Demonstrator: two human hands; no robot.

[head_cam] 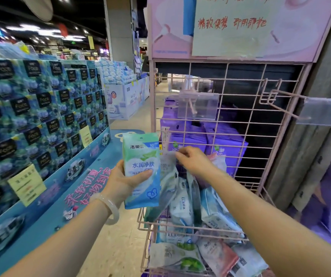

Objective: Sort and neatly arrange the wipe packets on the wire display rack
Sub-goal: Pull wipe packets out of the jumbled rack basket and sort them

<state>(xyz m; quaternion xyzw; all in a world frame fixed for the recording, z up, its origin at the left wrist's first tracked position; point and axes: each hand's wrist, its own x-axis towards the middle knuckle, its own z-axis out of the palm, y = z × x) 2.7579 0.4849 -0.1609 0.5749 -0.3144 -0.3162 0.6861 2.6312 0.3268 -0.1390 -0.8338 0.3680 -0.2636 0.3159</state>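
Note:
My left hand (pixel 124 181) holds a light blue and green wipe packet (pixel 141 169) upright, just left of the pink wire display rack (pixel 238 124). My right hand (pixel 195 161) reaches into the rack's upper basket (pixel 182 229) and pinches the top edge of a pale packet (pixel 168 176) that stands among several loose packets. More packets lie jumbled in the lower basket (pixel 190 258), white, green and pink ones. Two hooks with clear price holders (pixel 198 105) stick out of the grid with nothing hanging on them.
Purple boxes (pixel 206 140) stand behind the wire grid. A tall blue tissue display (pixel 40 116) fills the left side, with a floor aisle (pixel 108 236) between it and the rack. A pink sign board (pixel 240 27) tops the rack. A grey pillar (pixel 316 156) stands right.

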